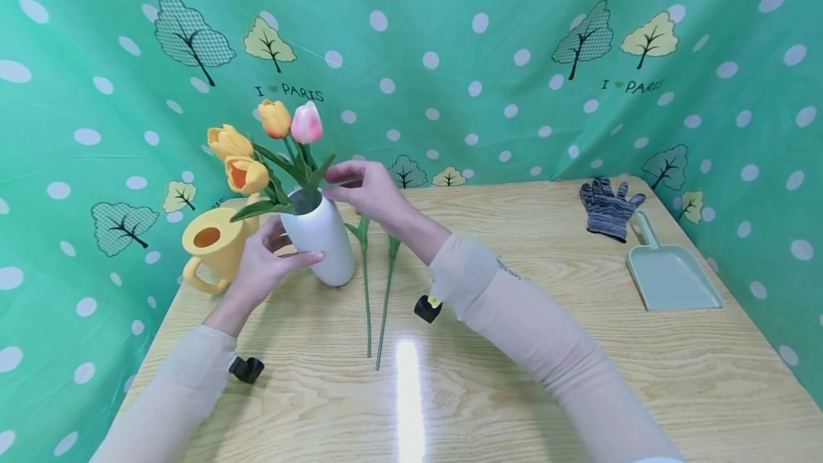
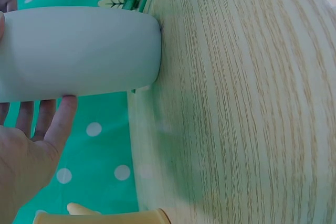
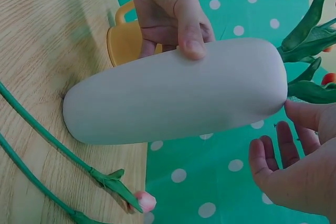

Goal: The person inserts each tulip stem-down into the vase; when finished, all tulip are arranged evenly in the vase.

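Four tulips (image 1: 307, 123) stand in the white vase (image 1: 328, 245) at the table's (image 1: 501, 384) far left; our left hand (image 1: 266, 256) grips its left side, while our right hand (image 1: 371, 193), fingers loosely bent and holding nothing, touches the rim's (image 1: 319, 200) right.

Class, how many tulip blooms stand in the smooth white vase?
4: leftmost yellow bloom; open yellow bloom below it; rightmost pink bloom; orange-yellow bloom beside that. Others may be hidden.

Place: curtained-off nook — wider room can't be told | printed green fabric (image 1: 450, 34) on three sides | wood-grain table (image 1: 534, 249)
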{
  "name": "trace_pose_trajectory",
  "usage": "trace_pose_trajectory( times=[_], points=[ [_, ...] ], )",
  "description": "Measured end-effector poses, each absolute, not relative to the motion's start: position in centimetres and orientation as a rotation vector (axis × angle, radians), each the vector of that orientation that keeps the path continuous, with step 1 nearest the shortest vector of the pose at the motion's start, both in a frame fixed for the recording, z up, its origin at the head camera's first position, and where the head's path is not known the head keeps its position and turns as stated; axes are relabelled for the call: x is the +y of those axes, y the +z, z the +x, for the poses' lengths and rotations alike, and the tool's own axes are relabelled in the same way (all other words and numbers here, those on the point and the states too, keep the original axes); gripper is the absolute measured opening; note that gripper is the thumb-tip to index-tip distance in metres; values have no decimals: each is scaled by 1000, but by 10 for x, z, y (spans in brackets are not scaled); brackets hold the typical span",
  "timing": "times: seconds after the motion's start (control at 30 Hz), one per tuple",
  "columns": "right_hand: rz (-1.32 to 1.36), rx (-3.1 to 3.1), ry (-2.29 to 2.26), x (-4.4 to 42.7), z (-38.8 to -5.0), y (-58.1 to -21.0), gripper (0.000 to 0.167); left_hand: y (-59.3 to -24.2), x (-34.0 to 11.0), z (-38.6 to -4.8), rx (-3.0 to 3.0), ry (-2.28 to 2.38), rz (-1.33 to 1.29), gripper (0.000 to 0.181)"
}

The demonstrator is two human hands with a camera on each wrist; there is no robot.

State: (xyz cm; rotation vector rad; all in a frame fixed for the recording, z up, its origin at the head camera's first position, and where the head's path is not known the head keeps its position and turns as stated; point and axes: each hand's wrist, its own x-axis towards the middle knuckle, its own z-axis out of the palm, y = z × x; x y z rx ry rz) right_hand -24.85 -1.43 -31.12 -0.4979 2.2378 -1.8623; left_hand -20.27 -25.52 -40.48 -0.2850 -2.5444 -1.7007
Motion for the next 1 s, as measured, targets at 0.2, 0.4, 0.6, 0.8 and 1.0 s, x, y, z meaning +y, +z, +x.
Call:
trace_pose_trajectory(
  times=[0.2,0.4,0.6,0.8,1.0],
  points=[
    [-498,2206,-1862,-11,-249,-314,33,-404,-255,-201,-2537,-1707,-281,72],
    [-527,2148,-1927,-2,-250,-317,30,-403,-255,-200,-2536,-1716,-267,75],
    [-514,2118,-1968,15,-248,-323,32,-403,-255,-200,-2539,-1709,-262,75],
    [-425,2084,-1970,35,-244,-333,36,-403,-254,-200,-2535,-1706,-271,73],
    [-316,2022,-2001,52,-239,-351,35,-403,-253,-200,-2530,-1707,-286,73]
  ],
)
